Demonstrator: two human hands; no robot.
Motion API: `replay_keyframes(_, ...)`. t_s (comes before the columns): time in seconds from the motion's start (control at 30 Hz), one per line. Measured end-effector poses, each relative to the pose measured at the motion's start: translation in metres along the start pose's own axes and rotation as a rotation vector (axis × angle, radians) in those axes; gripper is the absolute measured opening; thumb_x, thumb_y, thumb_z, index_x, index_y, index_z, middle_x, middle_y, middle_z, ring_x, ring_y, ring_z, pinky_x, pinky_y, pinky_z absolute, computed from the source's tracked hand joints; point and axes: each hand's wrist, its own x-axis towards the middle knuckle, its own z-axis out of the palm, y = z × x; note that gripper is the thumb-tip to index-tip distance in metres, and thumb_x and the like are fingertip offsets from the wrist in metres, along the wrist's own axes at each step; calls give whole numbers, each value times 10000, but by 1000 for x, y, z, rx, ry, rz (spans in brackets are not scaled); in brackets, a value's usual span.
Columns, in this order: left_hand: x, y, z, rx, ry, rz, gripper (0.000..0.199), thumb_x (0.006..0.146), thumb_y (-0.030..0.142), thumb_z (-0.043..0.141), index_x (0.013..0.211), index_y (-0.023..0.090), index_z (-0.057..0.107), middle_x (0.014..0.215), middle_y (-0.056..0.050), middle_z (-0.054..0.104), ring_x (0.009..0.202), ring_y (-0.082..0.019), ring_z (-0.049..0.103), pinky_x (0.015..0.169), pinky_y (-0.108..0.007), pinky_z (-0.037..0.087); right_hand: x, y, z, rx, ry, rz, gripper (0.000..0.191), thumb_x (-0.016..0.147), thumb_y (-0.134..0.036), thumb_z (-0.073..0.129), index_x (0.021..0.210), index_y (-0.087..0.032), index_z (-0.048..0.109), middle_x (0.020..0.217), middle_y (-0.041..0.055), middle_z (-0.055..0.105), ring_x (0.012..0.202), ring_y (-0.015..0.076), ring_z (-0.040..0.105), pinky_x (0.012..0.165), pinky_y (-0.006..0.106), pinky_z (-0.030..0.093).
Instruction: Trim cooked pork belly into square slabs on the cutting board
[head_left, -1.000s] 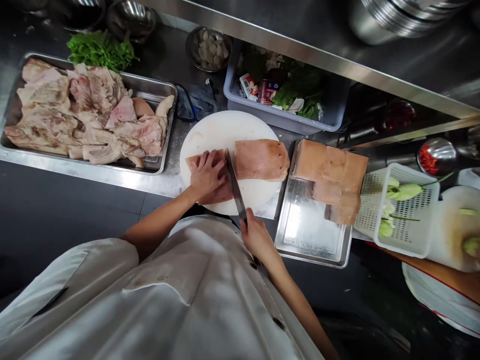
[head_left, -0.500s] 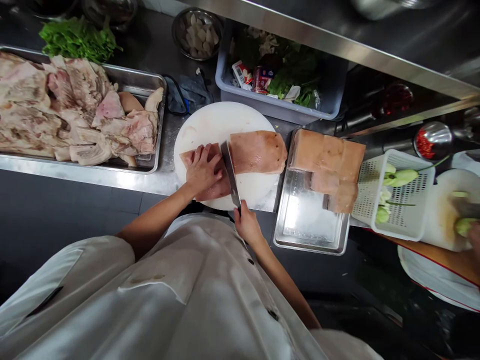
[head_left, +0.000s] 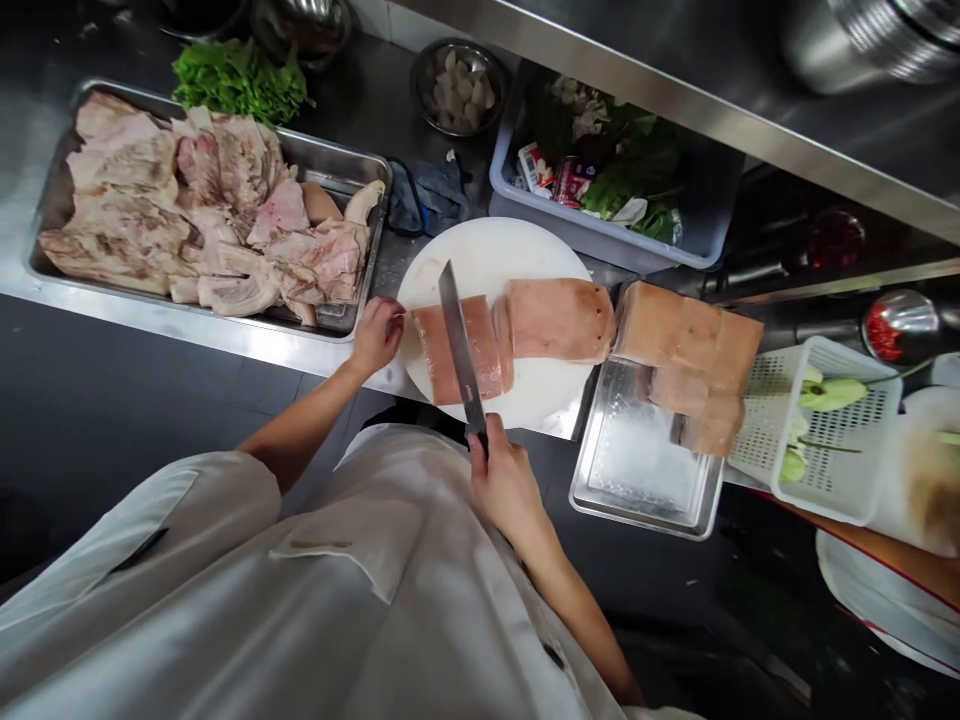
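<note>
Well, a long steel tabletop (head_left: 367,115) runs across under a steel shelf (head_left: 645,115); at its left end sits the meat tray (head_left: 376,160), loaded with pale and pinkish meat (head_left: 135,205); a blue-grey bin (head_left: 600,232), with leaves and packets inside, stands behind the round white board (head_left: 476,242); to the board's right is the slab tray (head_left: 626,475), its far part covered by skin-topped slabs (head_left: 686,325), its near part bare metal; next comes a white basket (head_left: 810,490) with pale green vegetables (head_left: 836,393); leafy greens (head_left: 240,82) lie behind the meat tray; two pieces rest on the board, the right slab (head_left: 559,320) reaching its right edge and the left slab (head_left: 487,345) close beside that one, a narrow strip showing along its right side; the knife (head_left: 463,358) slants across the left slab, tip pointing away from the person, though I can't tell whether the blade touches the meat; a metal bowl (head_left: 415,92) of whitish pieces sits near the bin; the right hand (head_left: 508,478) has its fingers wrapped round the knife's dark handle; the left hand (head_left: 377,337) is by the board's left edge, fingers curled narrow near the slab's corner; whether they pinch anything, I can't tell.
</note>
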Motion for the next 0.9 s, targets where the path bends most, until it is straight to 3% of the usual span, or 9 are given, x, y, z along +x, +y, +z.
replay_keyframes(0.17,2,10,18,-74,-71,127,237,935,188,470,1113,205,626,1180,-147,629,1149,-265,589,1016,-427,526,9,-28,15,-48,-59,45,270,1065,-257,349,1271,-159,494,861,96,762,765,273,716,624,302,335)
replay_keyframes(0.33,10,6,25,-132,-91,206,251,936,191,471,1114,202,649,1140,-143,624,1123,-276,581,998,-435,519,5,-44,15,-83,-74,104,276,1073,-244,361,1295,-146,494,897,112,766,786,278,723,638,305,348)
replay_keyframes(0.53,16,4,27,-145,-153,191,232,912,201,496,1077,220,658,1129,-131,625,1131,-291,570,1021,-470,507,-1,-55,11,-156,-87,155,276,1087,-268,376,1312,-158,493,923,113,769,801,275,722,652,302,352)
replay_keyframes(0.63,16,6,27,-137,-171,181,191,920,213,492,1026,224,651,1118,-128,622,1120,-293,572,1017,-472,509,10,-60,9,-179,-94,169,286,1083,-271,371,1310,-160,506,900,111,764,785,277,711,645,305,354)
replay_keyframes(0.8,14,7,30,-168,-120,166,186,919,211,502,1048,217,636,1138,-129,618,1126,-292,560,1030,-476,496,54,-71,4,-158,20,73,365,1062,-230,361,1394,-134,477,994,141,765,865,286,709,674,310,384)
replay_keyframes(0.9,15,5,36,-200,-68,195,128,899,201,536,993,220,620,1090,-115,618,1079,-283,569,983,-465,514,44,-70,6,-156,25,80,395,1065,-240,364,1429,-118,458,970,133,760,838,282,706,674,310,391)
